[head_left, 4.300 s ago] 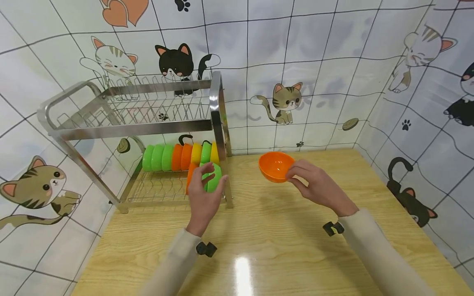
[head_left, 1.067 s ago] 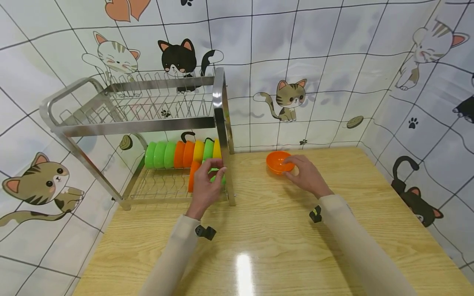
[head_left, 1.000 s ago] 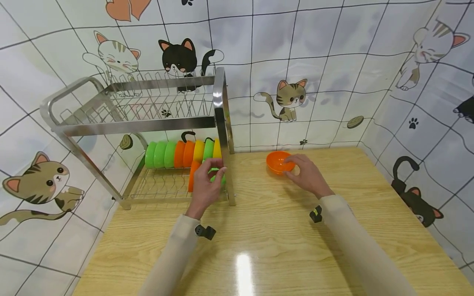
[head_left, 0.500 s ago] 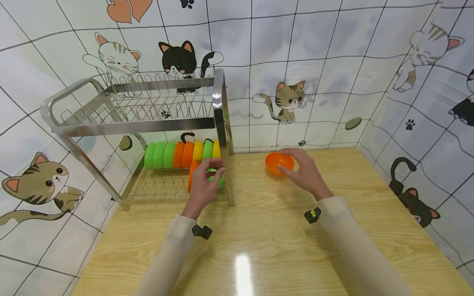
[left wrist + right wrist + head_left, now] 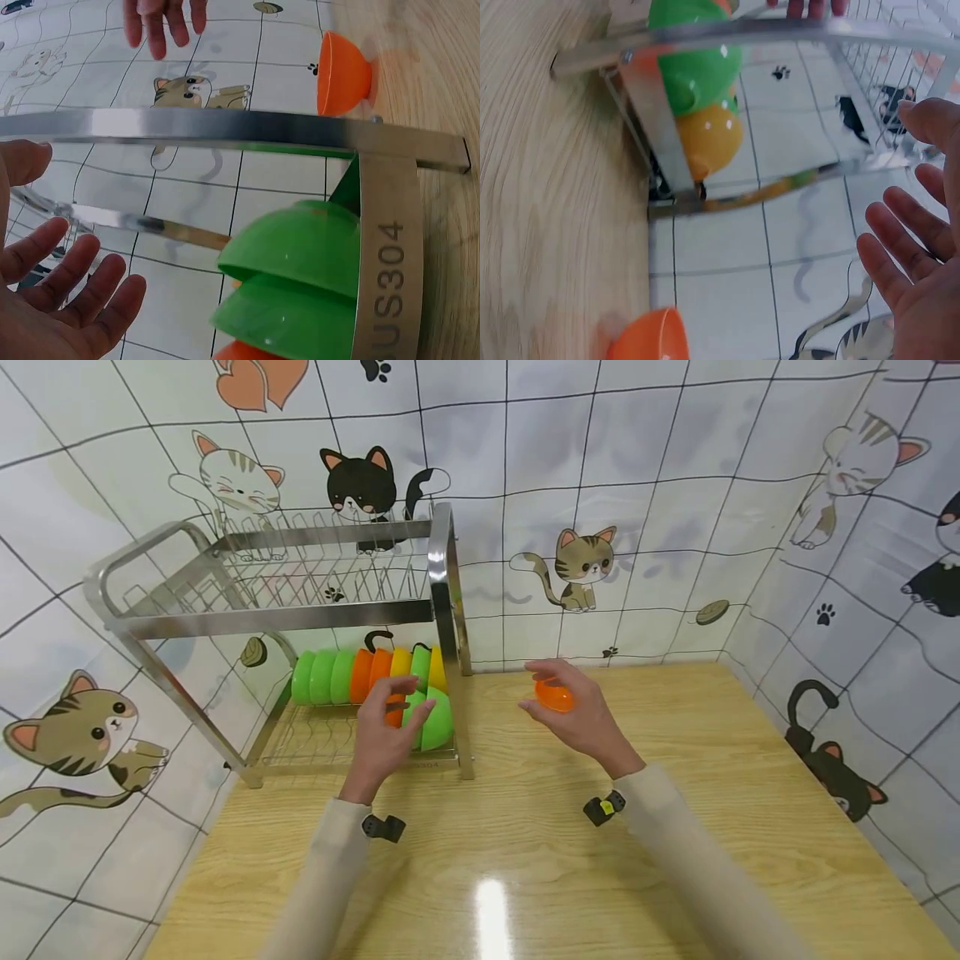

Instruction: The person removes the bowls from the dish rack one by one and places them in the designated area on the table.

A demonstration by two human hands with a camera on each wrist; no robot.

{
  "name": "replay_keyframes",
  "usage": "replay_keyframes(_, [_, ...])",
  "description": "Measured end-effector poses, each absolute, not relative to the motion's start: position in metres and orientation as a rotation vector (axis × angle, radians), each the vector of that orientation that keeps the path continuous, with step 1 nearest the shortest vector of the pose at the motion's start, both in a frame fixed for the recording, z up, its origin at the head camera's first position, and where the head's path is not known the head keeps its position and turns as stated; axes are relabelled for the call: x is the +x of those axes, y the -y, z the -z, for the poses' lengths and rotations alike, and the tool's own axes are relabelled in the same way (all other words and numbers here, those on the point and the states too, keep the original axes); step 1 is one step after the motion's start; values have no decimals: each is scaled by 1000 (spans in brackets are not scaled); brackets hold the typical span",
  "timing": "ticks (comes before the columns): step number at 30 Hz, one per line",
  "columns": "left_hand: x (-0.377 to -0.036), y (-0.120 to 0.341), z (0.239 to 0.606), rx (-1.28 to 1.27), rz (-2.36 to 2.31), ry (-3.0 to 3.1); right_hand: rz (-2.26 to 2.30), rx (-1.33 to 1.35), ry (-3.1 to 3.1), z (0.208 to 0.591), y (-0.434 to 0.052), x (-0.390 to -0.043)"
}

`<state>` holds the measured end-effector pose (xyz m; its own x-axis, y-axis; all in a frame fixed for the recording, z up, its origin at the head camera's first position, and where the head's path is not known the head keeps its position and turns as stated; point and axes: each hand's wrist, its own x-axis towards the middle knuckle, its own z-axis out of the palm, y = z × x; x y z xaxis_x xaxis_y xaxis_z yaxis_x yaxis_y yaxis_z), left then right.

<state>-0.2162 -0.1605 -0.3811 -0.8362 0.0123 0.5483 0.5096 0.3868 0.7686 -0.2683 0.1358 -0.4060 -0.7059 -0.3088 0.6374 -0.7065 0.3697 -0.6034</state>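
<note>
An orange bowl (image 5: pixel 553 695) stands upright on the table, right of the rack, partly hidden behind my right hand (image 5: pixel 588 718). That hand is apart from the bowl, fingers spread and holding nothing; the left wrist view has the orange bowl (image 5: pixel 343 75) alone on the wood. My left hand (image 5: pixel 382 735) hovers before the lower tier of the steel dish rack (image 5: pixel 300 617), fingers relaxed and grasping nothing. Behind it, two green bowls (image 5: pixel 437 722) and an orange one stand on edge in the front row. A back row holds several green, orange and yellow bowls (image 5: pixel 401 670).
The rack's upper tier (image 5: pixel 322 568) carries wire dividers. Its right front post (image 5: pixel 459 718) rises between my two hands. Cat-printed wall covering (image 5: pixel 637 485) borders the wooden table (image 5: pixel 637 877) at the back and on the right.
My right hand held the orange bowl in the air earlier, set it on the table, let go and moved left. My left hand has drawn left, uncovering the green bowls.
</note>
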Motion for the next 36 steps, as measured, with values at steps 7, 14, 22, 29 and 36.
replay_keyframes(7, [-238, 191, 403, -371, 1380, 2226, -1382, 1000, 2155, 390, -99, -262])
replay_keyframes(14, [-252, 218, 414, -320, 1335, 2266, -1483, 1015, 2134, 376, -69, -262])
replay_keyframes(22, [-260, 240, 428, -199, 1369, 2355, -1579, 996, 2069, 370, -46, -266])
replay_keyframes(29, [-261, 248, 442, -100, 1495, 2417, -1590, 882, 2098, 371, -39, -266])
replay_keyframes(36, [-263, 247, 453, -60, 1501, 2495, -1602, 855, 2102, 371, -37, -268])
